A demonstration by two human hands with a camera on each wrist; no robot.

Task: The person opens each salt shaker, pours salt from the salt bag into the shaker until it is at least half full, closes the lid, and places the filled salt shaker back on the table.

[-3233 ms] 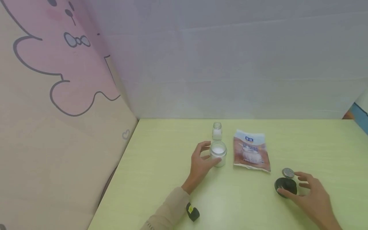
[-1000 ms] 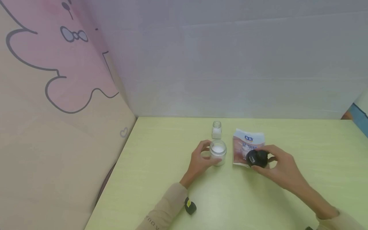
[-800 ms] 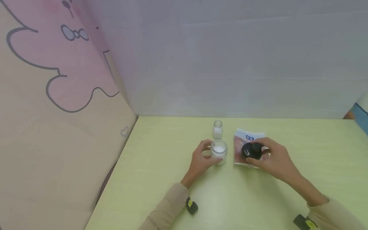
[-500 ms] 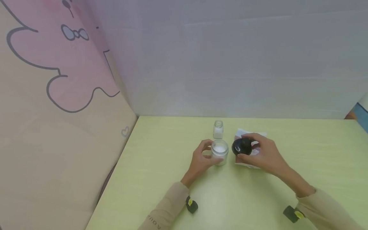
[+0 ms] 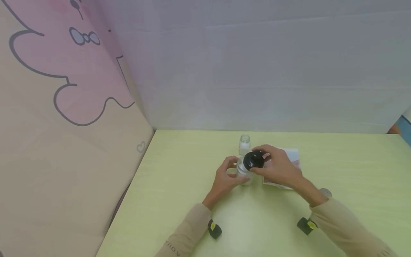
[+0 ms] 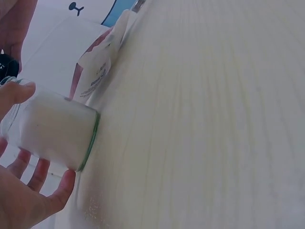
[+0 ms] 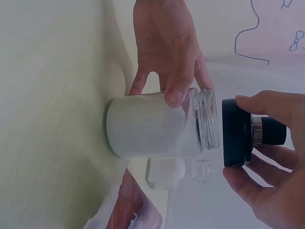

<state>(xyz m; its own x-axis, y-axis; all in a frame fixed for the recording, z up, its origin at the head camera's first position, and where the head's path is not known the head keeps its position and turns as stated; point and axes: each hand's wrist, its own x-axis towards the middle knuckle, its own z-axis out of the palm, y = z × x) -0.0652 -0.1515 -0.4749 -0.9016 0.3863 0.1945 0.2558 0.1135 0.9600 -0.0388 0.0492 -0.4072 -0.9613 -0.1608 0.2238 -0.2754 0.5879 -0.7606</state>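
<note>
Upright on the table stands a glass jar [image 7: 143, 126] of white powder, its threaded mouth uncovered. My left hand [image 5: 226, 178] grips it, thumb on the near side and fingers round the far side. Between the thumb and fingers of my right hand [image 5: 277, 166] is a black lid [image 5: 253, 160] with a knob and a silver band. In the right wrist view a narrow gap separates the lid from the jar's mouth. A smaller open glass bottle [image 5: 244, 144], also holding white powder, stands just behind the jar.
A brown and white printed packet [image 5: 291, 155] lies right of the jar, partly covered by my right hand. A perforated metal cap [image 5: 325, 192] rests on the table, partly behind the right forearm. A grey cloth wall [image 5: 257, 71] rises at the back edge.
My right hand has picked up the black lid from the table at the right and carried it left, across the packet, to the jar's mouth. The left hand keeps holding the jar in place.
</note>
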